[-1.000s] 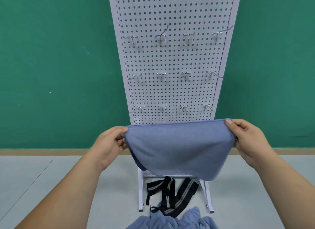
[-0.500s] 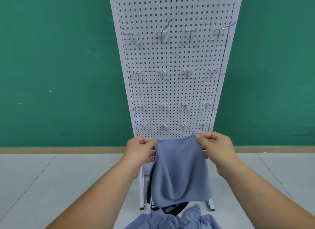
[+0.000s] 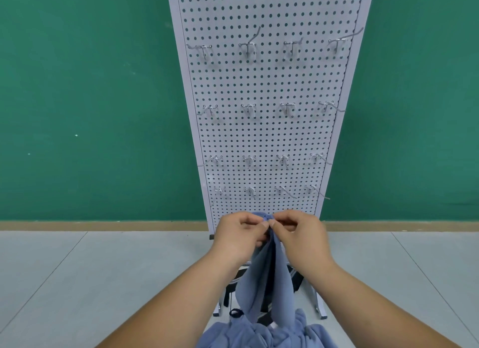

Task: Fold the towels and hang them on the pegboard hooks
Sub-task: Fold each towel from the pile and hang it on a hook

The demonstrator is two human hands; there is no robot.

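Note:
A blue towel (image 3: pixel 269 277) hangs folded in half lengthwise from my two hands, which meet in front of the bottom of the white pegboard (image 3: pixel 264 130). My left hand (image 3: pixel 239 233) and my right hand (image 3: pixel 298 232) both pinch its top edge, fingertips touching. Several bare metal hooks (image 3: pixel 248 48) stick out of the board in rows above my hands. More blue towels (image 3: pixel 261 334) lie in a heap on the floor below.
A black strap with white stripes (image 3: pixel 233 288) lies at the pegboard's feet behind the hanging towel. The board stands on metal legs (image 3: pixel 320 309) against a green wall (image 3: pixel 90 101). Grey floor tiles (image 3: pixel 90 283) spread to both sides.
My hands have come together from wide apart, bringing the towel's two top corners to meet; the towel went from spread flat to folded and hanging narrow. The view has moved closer to the board.

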